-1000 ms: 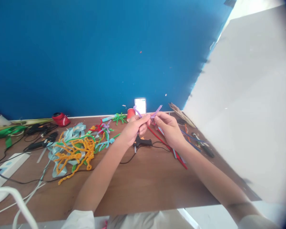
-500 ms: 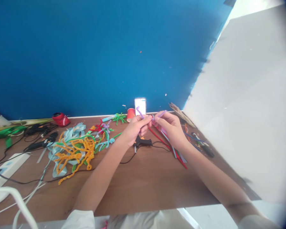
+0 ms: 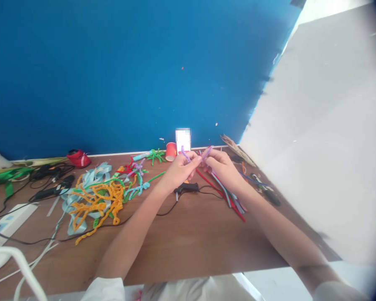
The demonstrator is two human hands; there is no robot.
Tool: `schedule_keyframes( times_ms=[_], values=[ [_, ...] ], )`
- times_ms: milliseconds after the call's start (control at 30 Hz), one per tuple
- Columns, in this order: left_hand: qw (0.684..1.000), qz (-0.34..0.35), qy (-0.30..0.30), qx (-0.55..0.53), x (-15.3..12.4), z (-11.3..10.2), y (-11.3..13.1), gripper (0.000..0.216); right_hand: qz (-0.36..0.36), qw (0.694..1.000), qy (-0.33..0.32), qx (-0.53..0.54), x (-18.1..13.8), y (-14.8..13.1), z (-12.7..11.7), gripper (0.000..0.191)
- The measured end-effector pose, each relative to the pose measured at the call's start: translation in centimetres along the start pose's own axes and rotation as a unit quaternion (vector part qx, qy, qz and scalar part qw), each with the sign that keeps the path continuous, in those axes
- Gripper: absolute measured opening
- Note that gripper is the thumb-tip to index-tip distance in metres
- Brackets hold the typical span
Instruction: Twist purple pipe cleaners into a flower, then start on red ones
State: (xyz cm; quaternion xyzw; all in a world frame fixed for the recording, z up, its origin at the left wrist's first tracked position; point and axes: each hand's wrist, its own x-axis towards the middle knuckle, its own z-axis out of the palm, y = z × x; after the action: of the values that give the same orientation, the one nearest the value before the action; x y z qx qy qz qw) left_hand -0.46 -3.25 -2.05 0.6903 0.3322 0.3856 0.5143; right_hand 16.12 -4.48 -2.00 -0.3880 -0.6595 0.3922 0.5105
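Observation:
My left hand [image 3: 182, 169] and my right hand [image 3: 222, 167] meet above the middle of the table, fingertips nearly touching. Between them they pinch a purple pipe cleaner [image 3: 208, 152], one end of which sticks up from each hand. The fingers cover its middle part. Under my right hand lies a bundle of red, blue and purple pipe cleaners [image 3: 235, 203]. A black glue gun [image 3: 188, 187] rests on the table just below my left hand.
Left of my arm lie tangled orange pipe cleaners [image 3: 97, 205] and light blue ribbon [image 3: 71, 207]. Behind my hands stand a lit phone [image 3: 183, 140] and a red paper cup [image 3: 171, 151]. A white power strip [image 3: 14, 221] with cords is at left, pliers [image 3: 269, 194] at right.
My hands have drawn slightly closer together. The purple end at my right hand now points up more steeply, and the one at my left hand stands straighter.

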Motion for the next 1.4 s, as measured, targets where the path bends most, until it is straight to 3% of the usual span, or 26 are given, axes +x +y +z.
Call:
schedule_keyframes(
  times_ms=[400,667,767,1000,1133,1233,1400],
  values=[
    [1.0,0.006,0.018,-0.022,-0.1,-0.1,-0.2,0.026,-0.044,0.997,0.053,-0.043,-0.1,0.5,0.3,0.017],
    [0.996,0.039,0.075,-0.003,0.3,0.0,-1.1,0.025,-0.093,0.973,0.088,-0.195,-1.0,0.3,0.9,0.018],
    [0.997,0.037,0.074,-0.003,0.3,0.0,-1.1,0.025,-0.076,0.981,0.076,-0.161,-1.0,0.3,1.0,0.017],
    [0.996,0.041,0.073,-0.015,0.0,0.0,-0.6,0.024,0.012,0.998,0.039,0.041,-0.7,0.2,1.0,0.021],
    [0.996,0.037,0.074,-0.027,-0.1,0.1,-0.2,0.025,0.02,0.996,0.047,0.069,-0.9,-0.2,1.1,0.023],
    [0.993,0.011,0.053,-0.103,-0.2,-0.1,0.4,0.029,-0.004,0.996,0.058,0.064,-1.1,-0.4,1.2,0.021],
    [0.958,-0.067,-0.045,-0.275,-0.9,-0.4,1.8,0.026,-0.106,0.99,0.089,-0.031,-1.9,-0.5,1.4,0.016]
  ],
)
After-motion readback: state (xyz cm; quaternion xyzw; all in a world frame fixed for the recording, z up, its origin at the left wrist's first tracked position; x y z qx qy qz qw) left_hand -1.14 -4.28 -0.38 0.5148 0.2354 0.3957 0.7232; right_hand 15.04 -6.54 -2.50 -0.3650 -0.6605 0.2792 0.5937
